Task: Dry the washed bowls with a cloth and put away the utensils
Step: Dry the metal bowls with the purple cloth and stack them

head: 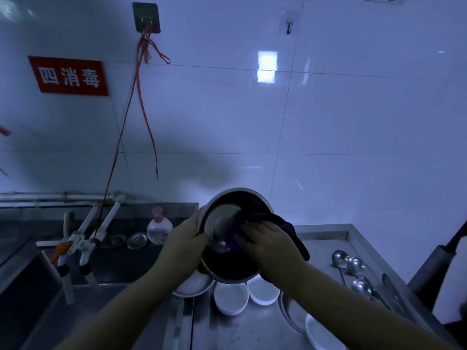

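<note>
i have the metal bowl (228,233) tipped up in front of me, its mouth toward my face, held above the counter (252,329) and clear of it. my left hand (185,239) grips the rim at nine o'clock, fingers curled over the edge. my right hand (265,245) is inside the bowl at about four o'clock, fingers fairly flat, pressing the dark cloth (285,232) against the inner wall — the rest of the cloth spills out over the rim at three o'clock.

as i judge it, i'm partway through drying this one bowl, and most of the job is left. straight below the bowl, at six o'clock, two white bowls (231,298) sit side by side on the counter, with a shallow white dish (193,284) at seven o'clock and another white bowl (321,334) resting in a metal one at five o'clock. i can't tell in this dim light which of them are wet or dry. none look stacked away.

the utensils aren't put away either — three ladles (355,267) lie on the counter at four o'clock, well apart from my hands, with something flat and long beside them that i can't make out.

at nine o'clock is the sink (30,274), with its taps (83,246) and a soap bottle (159,228) behind.
</note>
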`<state>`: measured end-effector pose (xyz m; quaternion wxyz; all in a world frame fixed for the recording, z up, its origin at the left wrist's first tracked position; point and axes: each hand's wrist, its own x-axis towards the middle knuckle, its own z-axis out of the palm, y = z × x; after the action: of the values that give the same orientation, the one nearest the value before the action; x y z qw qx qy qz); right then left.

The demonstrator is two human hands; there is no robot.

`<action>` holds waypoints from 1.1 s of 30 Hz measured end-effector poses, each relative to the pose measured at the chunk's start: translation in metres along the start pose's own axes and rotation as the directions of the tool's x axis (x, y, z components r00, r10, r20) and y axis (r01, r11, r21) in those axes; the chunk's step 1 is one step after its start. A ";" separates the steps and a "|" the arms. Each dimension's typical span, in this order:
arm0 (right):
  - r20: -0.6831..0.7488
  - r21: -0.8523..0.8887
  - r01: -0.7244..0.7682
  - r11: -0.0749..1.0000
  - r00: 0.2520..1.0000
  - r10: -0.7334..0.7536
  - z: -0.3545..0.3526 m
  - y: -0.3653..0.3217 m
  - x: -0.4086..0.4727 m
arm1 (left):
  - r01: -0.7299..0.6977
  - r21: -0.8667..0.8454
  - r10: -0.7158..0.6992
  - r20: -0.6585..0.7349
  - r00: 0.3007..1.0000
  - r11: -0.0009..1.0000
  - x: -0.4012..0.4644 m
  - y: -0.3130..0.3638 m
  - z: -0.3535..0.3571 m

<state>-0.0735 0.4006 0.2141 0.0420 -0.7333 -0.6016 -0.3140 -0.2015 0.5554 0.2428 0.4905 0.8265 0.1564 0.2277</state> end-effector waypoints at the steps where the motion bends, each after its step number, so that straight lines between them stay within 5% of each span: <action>1: -0.058 0.002 -0.031 1.000 0.998 0.031 0.002 -0.002 0.001 | 0.003 -0.012 -0.003 -0.002 1.000 1.000 -0.001 0.000 0.001; 9: -0.069 0.026 -0.222 0.975 0.972 0.224 0.012 -0.016 0.012 | 0.011 0.013 -0.012 0.023 1.000 1.000 -0.007 0.006 0.013; 14: -0.037 0.158 -0.089 0.983 0.995 0.096 0.019 -0.037 0.011 | 0.037 -0.004 -0.037 0.028 0.999 0.999 -0.007 0.005 0.013; 19: 0.087 0.081 0.051 0.995 0.994 -0.058 0.005 -0.022 -0.003 | 0.052 0.045 -0.053 0.025 0.998 0.998 0.000 0.003 -0.001; 23: 0.055 -0.071 0.022 0.997 0.998 -0.018 -0.007 -0.006 0.004 | 0.062 0.083 -0.069 0.083 0.994 0.995 0.007 0.006 -0.004; 28: -0.098 -0.041 -0.082 0.996 0.992 0.078 -0.009 -0.007 0.022 | 0.056 0.164 -0.081 0.153 0.985 0.985 0.014 0.012 0.003; 33: -0.043 -0.066 -0.037 0.997 0.998 0.034 -0.003 -0.010 0.023 | 0.055 0.168 -0.083 0.163 0.983 0.984 0.011 0.012 0.007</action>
<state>-0.0817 0.4220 0.2256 0.0356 -0.7383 -0.5765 -0.3483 -0.1880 0.5494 0.2531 0.4406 0.8741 0.1609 0.1258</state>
